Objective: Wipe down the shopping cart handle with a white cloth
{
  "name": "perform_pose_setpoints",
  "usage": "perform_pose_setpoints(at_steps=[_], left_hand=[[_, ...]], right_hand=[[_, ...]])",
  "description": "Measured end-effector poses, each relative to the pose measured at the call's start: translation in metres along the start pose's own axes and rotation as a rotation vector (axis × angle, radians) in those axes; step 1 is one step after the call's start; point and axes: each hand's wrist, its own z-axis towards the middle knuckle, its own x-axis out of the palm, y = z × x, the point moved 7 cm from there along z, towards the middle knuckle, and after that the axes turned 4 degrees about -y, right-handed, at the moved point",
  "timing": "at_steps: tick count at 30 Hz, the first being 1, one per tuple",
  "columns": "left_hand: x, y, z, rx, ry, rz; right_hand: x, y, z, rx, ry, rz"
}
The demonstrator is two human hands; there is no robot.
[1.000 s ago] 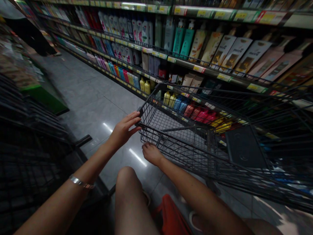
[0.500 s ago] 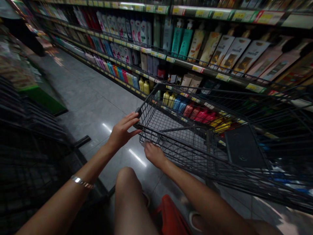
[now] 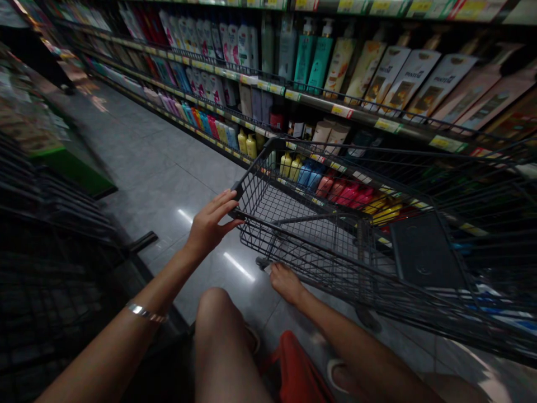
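A black wire shopping cart (image 3: 293, 230) stands in front of me, angled from the centre toward the right. My left hand (image 3: 212, 219) grips the near front corner of its basket, fingers over the rim and thumb below. Lower down, my right hand (image 3: 287, 281) is closed beside the cart's lower frame, near a front wheel (image 3: 262, 262). A small whitish piece (image 3: 267, 270), like a wipe or cloth, sticks out from its fingertips; most of it is hidden. The basket's wire floor shows through the mesh.
Store shelves (image 3: 312, 99) with rows of shampoo bottles run along the far side. A red cloth-like item (image 3: 293, 364) lies by my knee. Dark racks stand at left, with a green display base (image 3: 71, 168) behind. A person's dark-clad legs (image 3: 36, 56) are at upper left.
My right hand has moved down and slightly right, from beside the basket's lower edge to the lower frame near the wheel. My left hand has kept its hold on the corner.
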Motion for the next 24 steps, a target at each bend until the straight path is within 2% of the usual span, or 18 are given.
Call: perform_pose_setpoints(at_steps=[4,7,9,11,14,18,21,24], left_hand=[[0.002,-0.001,0.002,-0.005,0.012,0.004],[0.003,-0.002,0.003,-0.013,0.024,0.002],[0.003,-0.002,0.003,-0.023,0.037,0.000],[0.004,-0.001,0.003,-0.037,0.046,0.002],[0.005,0.000,0.003,-0.042,0.046,0.004],[0.004,-0.003,0.004,-0.036,0.043,-0.002],[0.006,-0.003,0.003,-0.054,0.055,-0.003],[0.008,-0.002,0.003,-0.069,0.066,0.004]], right_hand=[[-0.033,0.011,0.012,-0.022,-0.080,0.035],[-0.061,0.015,0.024,-0.051,-0.258,0.056],[-0.067,0.010,0.028,-0.032,-0.341,0.060],[-0.059,0.002,0.030,0.018,-0.308,0.097],[-0.034,-0.006,0.029,0.059,-0.198,0.206],[-0.010,-0.012,0.020,0.113,-0.141,0.354],[0.003,-0.021,0.007,0.243,-0.126,0.546],[0.013,-0.026,-0.012,0.423,-0.177,0.830]])
